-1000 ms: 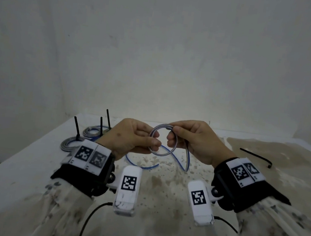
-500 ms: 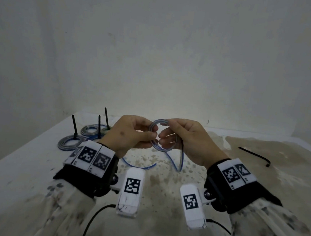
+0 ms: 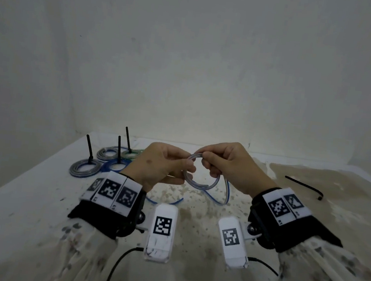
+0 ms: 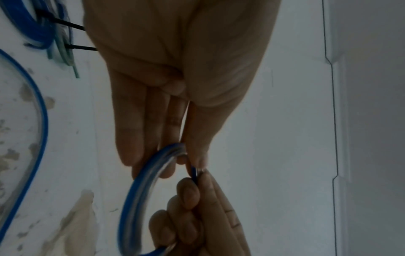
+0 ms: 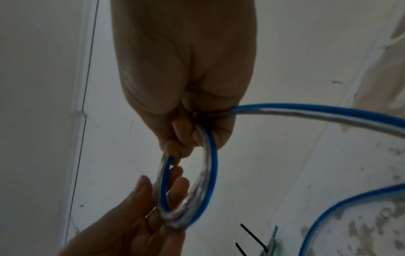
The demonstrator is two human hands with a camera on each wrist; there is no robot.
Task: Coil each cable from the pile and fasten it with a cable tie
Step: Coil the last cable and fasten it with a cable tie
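Note:
Above the stained table, both hands hold a small coil of blue-and-clear cable (image 3: 200, 184). My left hand (image 3: 165, 169) pinches the coil's left side between thumb and fingers. My right hand (image 3: 225, 165) grips its top and right side, fingers curled round the strands. In the left wrist view the coil (image 4: 140, 190) arcs from my left hand (image 4: 175, 152) down to the right hand's fingers (image 4: 190, 199). In the right wrist view the coil (image 5: 197, 190) hangs from my right hand (image 5: 188, 138), and the loose tail (image 5: 306, 110) runs off to the right. A loose black cable tie (image 3: 304, 187) lies at the right.
Three finished coils (image 3: 85, 167) with upright black tie tails sit at the table's far left. The cable's uncoiled tail (image 3: 225, 197) trails on the table (image 3: 35, 192) below the hands. A white wall closes the back.
The hands have moved closer together and the coil has tightened. My right hand has shifted to the coil's top, and the loose tail on the table has shortened.

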